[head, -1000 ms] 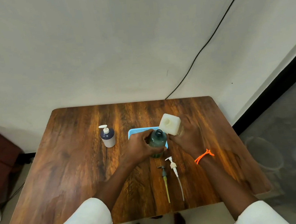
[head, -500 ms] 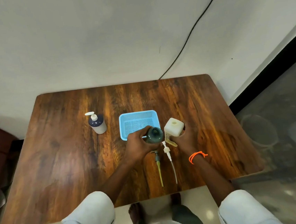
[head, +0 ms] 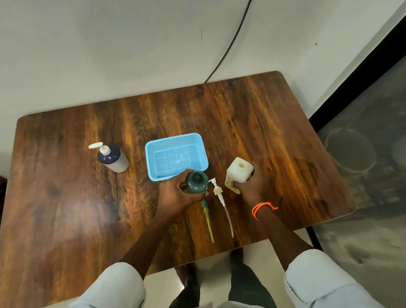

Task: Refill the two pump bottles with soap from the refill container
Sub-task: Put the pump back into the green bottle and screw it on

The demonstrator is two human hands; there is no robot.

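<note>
Wooden surface point(head: 79, 215), rounded corners, set against a pale wall.

Green pump bottle point(head: 196, 181): upright, neck open, pump removed. Stands just in front of the blue basket's near edge. Left hand point(head: 176, 196) holds it, fingers curled round the body.

Refill container point(head: 239, 169): off-white, squarish, mouth open and facing up, standing right of the green bottle. Right hand point(head: 253, 186) grips it from the near side, fingers wrapped round its lower part; an orange cord point(head: 261, 209) circles that wrist.

White pump head point(head: 217, 189): lies flat between the two hands, clear tube trailing toward the surface's near edge.

Green pump head point(head: 207, 218): lies flat just left of the white one, roughly parallel to it, yellowish tube pointing the same way; its top is partly hidden by the left hand.

Second pump bottle point(head: 113, 157): dark top, pale body, white pump fitted, upright, well left of the basket.

Blue basket point(head: 151, 158): mesh plastic, mid-surface.

Black cable point(head: 235, 34): runs down the wall behind the surface.
</note>
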